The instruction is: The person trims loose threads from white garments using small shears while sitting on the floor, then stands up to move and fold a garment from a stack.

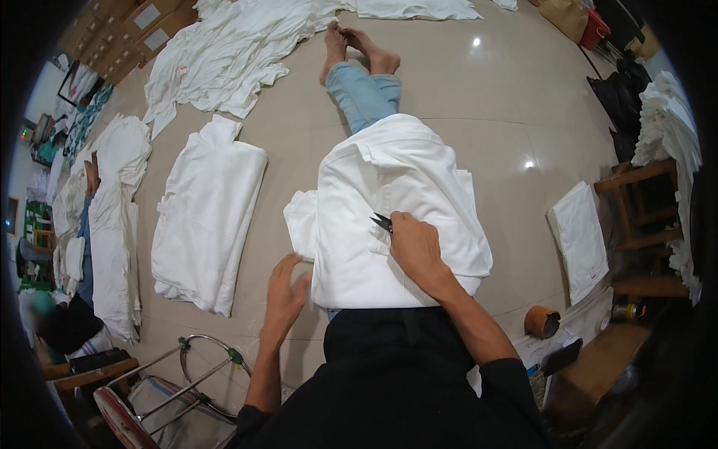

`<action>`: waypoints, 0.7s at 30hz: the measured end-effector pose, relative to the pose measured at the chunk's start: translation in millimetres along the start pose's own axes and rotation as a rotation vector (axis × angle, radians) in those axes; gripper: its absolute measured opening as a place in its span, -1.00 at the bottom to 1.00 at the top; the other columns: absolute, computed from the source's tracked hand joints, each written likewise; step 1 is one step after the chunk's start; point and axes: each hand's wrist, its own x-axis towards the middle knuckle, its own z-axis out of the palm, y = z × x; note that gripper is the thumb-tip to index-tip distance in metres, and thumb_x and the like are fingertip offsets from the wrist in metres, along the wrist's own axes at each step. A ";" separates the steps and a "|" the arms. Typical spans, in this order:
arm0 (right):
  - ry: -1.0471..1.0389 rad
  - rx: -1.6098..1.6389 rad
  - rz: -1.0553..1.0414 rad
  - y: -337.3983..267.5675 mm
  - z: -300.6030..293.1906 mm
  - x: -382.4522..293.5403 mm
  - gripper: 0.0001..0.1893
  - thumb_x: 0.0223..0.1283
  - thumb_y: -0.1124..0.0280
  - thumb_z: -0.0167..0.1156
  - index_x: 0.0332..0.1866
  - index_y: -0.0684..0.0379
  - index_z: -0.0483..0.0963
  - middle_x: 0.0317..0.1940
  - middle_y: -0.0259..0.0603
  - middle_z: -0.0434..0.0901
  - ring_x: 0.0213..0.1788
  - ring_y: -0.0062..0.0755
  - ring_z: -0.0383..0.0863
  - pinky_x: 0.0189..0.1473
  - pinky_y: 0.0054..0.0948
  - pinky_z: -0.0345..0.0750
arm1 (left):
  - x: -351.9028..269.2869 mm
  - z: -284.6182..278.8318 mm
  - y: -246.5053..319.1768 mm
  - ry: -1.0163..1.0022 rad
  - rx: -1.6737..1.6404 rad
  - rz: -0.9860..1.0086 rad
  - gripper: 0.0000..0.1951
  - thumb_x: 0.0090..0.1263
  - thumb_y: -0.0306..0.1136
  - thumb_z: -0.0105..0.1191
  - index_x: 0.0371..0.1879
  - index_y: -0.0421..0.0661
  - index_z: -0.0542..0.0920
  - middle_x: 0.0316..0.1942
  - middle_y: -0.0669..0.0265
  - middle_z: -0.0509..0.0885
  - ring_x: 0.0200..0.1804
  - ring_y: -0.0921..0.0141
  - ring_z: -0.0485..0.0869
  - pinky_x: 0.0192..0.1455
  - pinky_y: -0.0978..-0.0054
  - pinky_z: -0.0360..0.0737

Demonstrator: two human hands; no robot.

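Observation:
A white cloth garment is spread across my lap, over light blue jeans. Above its middle, my right hand grips a small pair of dark thread snips, whose pointed blades stick out to the left. A small pale patch or tag shows on the cloth just below the blades. To the left, my left hand holds nothing, its fingers spread and bent beside the garment's edge. The fingertips are close to a white sleeve or flap; whether they touch it I cannot tell.
Folded white garments lie on the tiled floor to my left, with a loose white heap ahead. A metal-legged stool lies tipped at lower left. On the right are a folded white cloth, a brown cup-like container and a wooden frame.

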 end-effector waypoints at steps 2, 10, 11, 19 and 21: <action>-0.036 0.068 -0.037 7.9 -7.8 2.4 -0.84 0.14 0.44 0.23 -0.25 0.25 0.42 -0.41 0.00 0.58 -0.40 0.03 0.62 -0.35 -0.09 0.51 | 22.6 13.5 31.5 0.032 -0.134 0.038 -0.69 0.37 -0.45 0.13 0.08 -0.22 0.53 0.16 0.01 0.55 0.24 0.08 0.49 0.31 0.24 0.40; 0.018 0.059 0.025 7.1 -15.6 4.4 -0.87 0.18 0.45 0.20 -0.31 0.28 0.43 -0.41 0.00 0.62 -0.38 0.04 0.62 -0.32 -0.10 0.49 | 59.6 41.0 84.9 0.079 -0.420 0.072 -0.76 0.41 -0.49 0.05 0.03 -0.21 0.56 0.16 0.08 0.56 0.23 0.12 0.51 0.28 0.27 0.42; -0.008 0.051 0.026 9.0 -16.8 6.4 -0.86 0.19 0.44 0.20 -0.31 0.28 0.44 -0.40 0.01 0.62 -0.37 0.04 0.62 -0.32 -0.12 0.50 | 60.1 42.4 85.5 0.076 -0.432 0.076 -0.76 0.41 -0.50 0.05 0.02 -0.21 0.57 0.16 0.08 0.57 0.22 0.12 0.52 0.28 0.28 0.42; 0.165 0.585 0.121 25.7 -95.6 -3.4 -0.82 0.29 0.42 0.16 -0.14 0.32 0.46 -0.42 0.02 0.64 -0.40 -0.01 0.65 -0.32 -0.23 0.50 | 83.5 41.6 92.0 -0.008 -0.585 0.051 -0.73 0.47 -0.44 0.00 0.10 -0.20 0.55 0.10 0.20 0.62 0.19 0.30 0.55 0.28 0.36 0.41; 0.353 0.521 0.130 34.5 -105.1 -2.6 -0.83 0.30 0.43 0.17 -0.15 0.32 0.45 -0.49 -0.02 0.59 -0.47 -0.12 0.61 -0.36 -0.30 0.47 | 100.2 50.3 104.4 -0.030 -0.659 0.077 -0.72 0.50 -0.40 -0.02 0.12 -0.20 0.54 0.11 0.23 0.61 0.18 0.35 0.55 0.28 0.39 0.40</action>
